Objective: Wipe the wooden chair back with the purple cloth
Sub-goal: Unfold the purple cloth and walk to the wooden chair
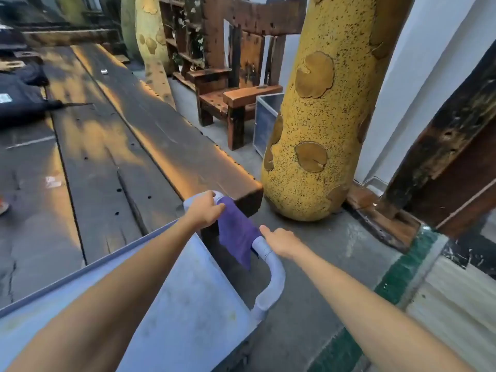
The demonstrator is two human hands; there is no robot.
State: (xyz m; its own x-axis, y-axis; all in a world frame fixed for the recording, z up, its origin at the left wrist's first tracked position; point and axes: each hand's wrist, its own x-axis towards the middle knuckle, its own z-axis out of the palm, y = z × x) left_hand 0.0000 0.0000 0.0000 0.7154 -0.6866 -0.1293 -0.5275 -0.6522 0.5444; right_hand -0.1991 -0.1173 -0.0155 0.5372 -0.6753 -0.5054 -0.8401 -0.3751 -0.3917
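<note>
Head-worn view, facing forward and down (wide-angle), close over outstretched forearms

no legible text; the label (4, 98) on the dark bag (21, 103) seems blurred.

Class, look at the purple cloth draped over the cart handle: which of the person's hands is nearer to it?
Left. The left hand pinches the purple cloth at its upper corner; the right hand grips the cart handle just beside the cloth's lower edge.

I see a long dark wooden plank bench (150, 135) carrying a small white object (104, 71) far off and black fabric (18, 100) at left.
</note>
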